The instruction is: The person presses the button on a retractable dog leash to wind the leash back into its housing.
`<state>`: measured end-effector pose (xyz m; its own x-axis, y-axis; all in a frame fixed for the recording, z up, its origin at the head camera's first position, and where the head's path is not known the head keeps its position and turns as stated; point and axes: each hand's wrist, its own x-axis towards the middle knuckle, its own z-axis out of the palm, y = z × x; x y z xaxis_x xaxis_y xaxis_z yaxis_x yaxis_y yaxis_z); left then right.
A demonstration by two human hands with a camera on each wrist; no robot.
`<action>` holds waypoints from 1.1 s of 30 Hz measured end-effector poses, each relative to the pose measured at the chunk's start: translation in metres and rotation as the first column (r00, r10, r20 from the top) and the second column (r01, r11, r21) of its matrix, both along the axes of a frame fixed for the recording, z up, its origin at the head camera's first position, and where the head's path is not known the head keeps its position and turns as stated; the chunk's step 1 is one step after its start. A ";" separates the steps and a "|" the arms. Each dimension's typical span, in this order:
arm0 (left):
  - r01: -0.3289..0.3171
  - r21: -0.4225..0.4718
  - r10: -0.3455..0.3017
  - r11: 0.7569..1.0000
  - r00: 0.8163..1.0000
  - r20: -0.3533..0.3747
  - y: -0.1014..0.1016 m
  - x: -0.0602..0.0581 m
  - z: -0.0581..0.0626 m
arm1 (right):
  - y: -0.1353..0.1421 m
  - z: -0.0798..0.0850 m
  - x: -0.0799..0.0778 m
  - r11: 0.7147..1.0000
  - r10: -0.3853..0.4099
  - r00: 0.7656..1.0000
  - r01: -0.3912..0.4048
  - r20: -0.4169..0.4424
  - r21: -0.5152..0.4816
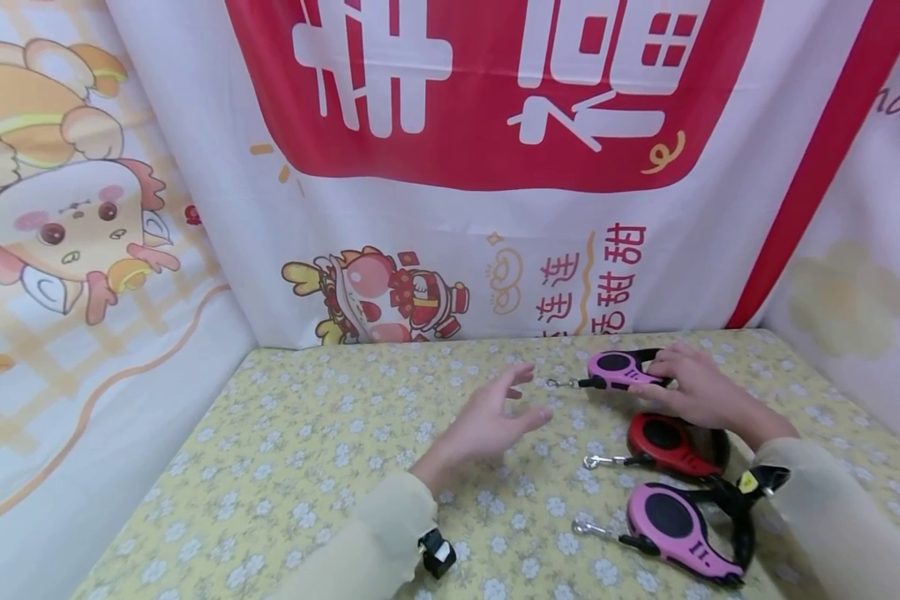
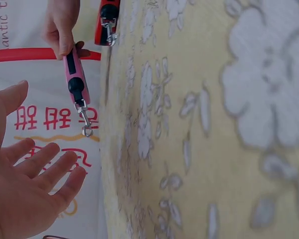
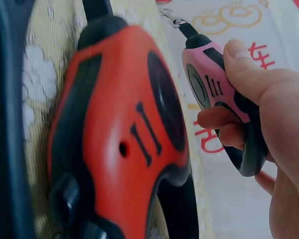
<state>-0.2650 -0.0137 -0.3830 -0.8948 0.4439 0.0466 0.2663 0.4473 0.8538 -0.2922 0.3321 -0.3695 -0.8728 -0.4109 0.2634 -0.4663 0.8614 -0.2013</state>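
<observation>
My right hand (image 1: 693,387) grips the black handle of a pink retractable dog leash (image 1: 617,369) at the far side of the table; in the right wrist view the thumb lies along the pink leash (image 3: 214,74) and fingers curl through its handle. The metal clip points left. My left hand (image 1: 491,417) hovers over the cloth left of that clip, fingers apart, holding nothing; the left wrist view shows its spread fingers (image 2: 55,169). A red retractable leash (image 1: 667,442) lies nearer, below my right hand, and another pink leash (image 1: 671,525) lies nearest, partly beside my right sleeve.
A floral yellow cloth (image 1: 330,467) covers the table. White printed curtains (image 1: 450,208) hang along the back and both sides. The clips of the two nearer leashes point left, and a black camera strap (image 1: 438,554) is on my left wrist.
</observation>
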 end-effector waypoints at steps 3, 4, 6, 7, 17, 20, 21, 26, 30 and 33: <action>0.006 -0.009 -0.006 1.000 1.000 0.005 0.008 -0.001 -0.003 | 0.004 -0.006 -0.006 1.000 -0.004 1.000 0.004 0.020 0.008; 0.012 -0.015 -0.012 1.000 1.000 0.005 0.011 -0.001 -0.003 | 0.006 -0.008 -0.008 1.000 -0.012 0.999 0.012 0.033 0.010; 0.026 -0.024 -0.025 0.999 1.000 0.007 0.016 -0.002 -0.004 | 0.009 -0.011 -0.010 1.000 -0.029 0.998 0.028 0.062 0.012; 0.033 -0.032 -0.033 0.999 0.999 0.005 0.018 -0.002 -0.005 | 0.010 -0.013 -0.012 0.999 -0.037 0.996 0.036 0.080 0.014; 0.062 -0.112 -0.066 0.992 0.997 -0.027 0.032 -0.002 -0.009 | 0.024 -0.019 -0.028 0.999 -0.049 0.977 0.042 0.209 0.034; 0.059 -0.123 -0.063 0.991 0.998 -0.028 0.035 -0.002 -0.008 | 0.028 -0.018 -0.032 0.999 -0.040 0.972 0.036 0.232 0.020; 0.056 -0.128 -0.060 0.990 0.998 -0.029 0.035 -0.002 -0.008 | 0.028 -0.018 -0.034 0.999 -0.036 0.971 0.032 0.235 0.020; 0.052 -0.151 -0.057 0.987 0.998 -0.029 0.038 0.001 -0.008 | 0.032 -0.018 -0.034 0.998 -0.064 0.953 0.057 0.295 0.035; 0.002 -0.204 -0.020 0.979 0.996 -0.088 0.028 0.005 -0.004 | 0.029 -0.012 -0.023 0.990 -0.138 0.961 0.125 0.238 0.067; -0.064 -0.294 0.002 0.954 0.979 -0.206 0.014 0.007 0.002 | 0.019 -0.004 -0.008 0.976 -0.210 0.968 0.199 0.135 0.085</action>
